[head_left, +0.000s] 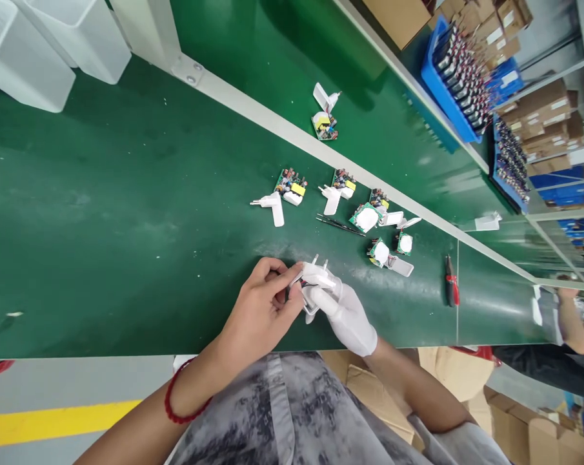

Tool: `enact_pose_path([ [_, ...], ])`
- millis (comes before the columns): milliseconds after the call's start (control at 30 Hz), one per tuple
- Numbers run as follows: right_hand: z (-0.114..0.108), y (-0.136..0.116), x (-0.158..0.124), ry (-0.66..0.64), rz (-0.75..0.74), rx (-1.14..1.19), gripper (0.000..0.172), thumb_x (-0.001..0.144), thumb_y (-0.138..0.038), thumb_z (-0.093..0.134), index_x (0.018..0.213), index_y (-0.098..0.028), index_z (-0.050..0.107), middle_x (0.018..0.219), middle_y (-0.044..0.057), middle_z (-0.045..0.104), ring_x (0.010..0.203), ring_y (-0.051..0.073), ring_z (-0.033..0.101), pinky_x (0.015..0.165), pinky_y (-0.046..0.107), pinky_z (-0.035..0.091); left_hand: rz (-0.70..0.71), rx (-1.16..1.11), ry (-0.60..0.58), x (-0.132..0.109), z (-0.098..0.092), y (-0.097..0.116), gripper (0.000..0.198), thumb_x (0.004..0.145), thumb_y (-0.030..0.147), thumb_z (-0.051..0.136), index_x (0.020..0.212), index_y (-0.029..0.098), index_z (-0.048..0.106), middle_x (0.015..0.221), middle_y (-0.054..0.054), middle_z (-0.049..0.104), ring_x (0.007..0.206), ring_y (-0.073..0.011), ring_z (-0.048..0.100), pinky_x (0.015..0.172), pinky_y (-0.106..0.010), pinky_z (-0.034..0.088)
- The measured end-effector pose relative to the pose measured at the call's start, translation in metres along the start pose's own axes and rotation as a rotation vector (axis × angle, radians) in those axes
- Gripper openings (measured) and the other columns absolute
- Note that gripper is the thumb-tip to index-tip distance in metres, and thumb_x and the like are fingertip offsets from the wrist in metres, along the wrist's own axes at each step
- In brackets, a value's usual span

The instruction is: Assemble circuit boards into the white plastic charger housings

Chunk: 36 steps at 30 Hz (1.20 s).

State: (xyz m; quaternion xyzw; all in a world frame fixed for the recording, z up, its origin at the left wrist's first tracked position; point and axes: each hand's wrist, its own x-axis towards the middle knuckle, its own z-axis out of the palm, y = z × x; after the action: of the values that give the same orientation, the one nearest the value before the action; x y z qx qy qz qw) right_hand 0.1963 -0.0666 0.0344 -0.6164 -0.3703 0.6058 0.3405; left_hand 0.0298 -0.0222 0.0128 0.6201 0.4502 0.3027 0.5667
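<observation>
A white plug adapter housing [315, 276] with two pins pointing away from me is held over the front part of the green bench. My right hand [350, 316], in a white glove, is closed around its right side. My bare left hand [262, 300] is pinched at its left edge, thumb and forefinger together; the fingers hide the exact spot they grip. Beyond my hands lie several green circuit boards with plug covers beside them, among them a board with a yellow transformer [292, 186] and a white plug cover [274, 208]. Dark tweezers [340, 224] lie close by.
Red-handled pliers [450, 284] lie on the right of the green bench [102, 226]. A pale metal rail [272, 126] crosses the bench diagonally. White bins [25, 64] stand at upper left. A blue tray [449, 84] of parts sits at upper right. Another person's arm [573, 320] shows far right.
</observation>
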Motion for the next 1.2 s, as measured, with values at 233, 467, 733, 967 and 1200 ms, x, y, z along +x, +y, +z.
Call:
enact_pose_path([
  [233,0.005,-0.004,-0.006,0.057,0.023,-0.014,0.044,0.086,-0.047,0.066,0.121,-0.022,0.066,0.117,0.009,0.055,0.064,0.009,0.053,0.048,0.023,0.052,0.039,0.008,0.041,0.0,0.003,0.001,0.035,0.092,0.027,0.049,0.116,0.014,0.071,0.094,-0.005,0.05,0.061,-0.0063,0.053,0.053,-0.019,0.053],
  [467,0.005,0.0,-0.004,0.039,0.01,0.056,0.041,0.087,-0.044,0.065,0.122,-0.022,0.065,0.116,0.007,0.058,0.064,0.01,0.056,0.059,0.031,0.059,-0.01,0.002,-0.008,0.0,0.0,-0.002,0.035,0.093,0.029,0.049,0.118,0.018,0.07,0.101,-0.007,0.051,0.062,-0.0064,0.053,0.052,-0.02,0.053],
  [733,-0.007,0.006,0.0,-0.005,-0.163,-0.202,0.055,0.086,-0.051,0.06,0.131,-0.02,0.056,0.107,0.01,0.062,0.08,0.02,0.063,0.071,0.037,0.056,-0.024,-0.008,-0.013,0.002,0.001,-0.001,0.033,0.093,0.029,0.049,0.115,0.019,0.071,0.096,-0.006,0.05,0.061,-0.0075,0.054,0.054,-0.022,0.056],
  [967,-0.001,-0.006,0.013,0.095,-0.279,-0.489,0.045,0.083,-0.038,0.063,0.124,-0.019,0.057,0.089,0.004,0.066,0.071,0.018,0.063,0.069,0.034,0.054,-0.126,-0.225,-0.044,-0.004,-0.01,0.004,0.04,0.094,0.043,0.051,0.126,0.022,0.064,0.105,-0.006,0.049,0.064,-0.0089,0.057,0.056,-0.027,0.06],
  [1200,-0.047,-0.039,0.014,0.041,-0.154,0.411,0.05,0.087,-0.045,0.051,0.127,-0.015,0.051,0.052,-0.005,0.055,0.034,0.012,0.046,0.037,0.025,0.033,-0.08,-0.164,0.155,-0.015,-0.016,0.008,0.027,0.093,0.043,0.055,0.104,0.024,0.071,0.098,-0.004,0.059,0.055,-0.0075,0.051,0.047,-0.023,0.046],
])
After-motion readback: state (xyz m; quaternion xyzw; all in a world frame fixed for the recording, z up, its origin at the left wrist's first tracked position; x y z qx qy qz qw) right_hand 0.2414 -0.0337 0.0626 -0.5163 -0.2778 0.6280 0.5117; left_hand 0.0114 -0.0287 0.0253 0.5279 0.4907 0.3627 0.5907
